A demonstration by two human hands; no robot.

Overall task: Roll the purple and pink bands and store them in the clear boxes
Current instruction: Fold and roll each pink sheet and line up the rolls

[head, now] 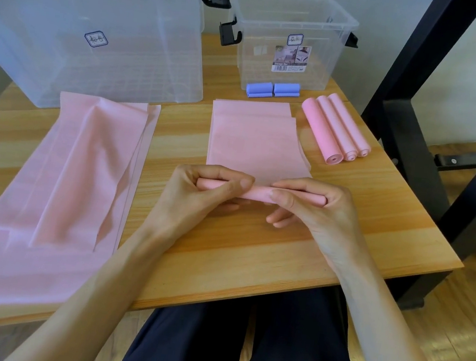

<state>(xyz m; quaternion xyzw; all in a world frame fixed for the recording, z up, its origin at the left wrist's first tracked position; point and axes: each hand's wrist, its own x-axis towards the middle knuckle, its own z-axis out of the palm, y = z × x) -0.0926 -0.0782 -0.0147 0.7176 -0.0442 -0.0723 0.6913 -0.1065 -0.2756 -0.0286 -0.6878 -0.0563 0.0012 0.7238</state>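
Observation:
A pink band (258, 140) lies flat on the wooden table (251, 257), its near end wound into a thin roll (259, 193). My left hand (199, 193) grips the roll's left part and my right hand (314, 207) grips its right part, thumbs on the near side and fingers curled over the top. Three finished pink rolls (336, 129) lie side by side at the right. Two purple rolls (272, 90) sit in front of the small clear box (290, 36). A large clear box (93, 27) stands at the back left.
A loose pile of unrolled pink bands (66, 174) covers the table's left side and hangs past the near edge. A black metal frame (419, 112) rises close to the table's right edge. My dark-trousered legs (240, 345) are under the near edge.

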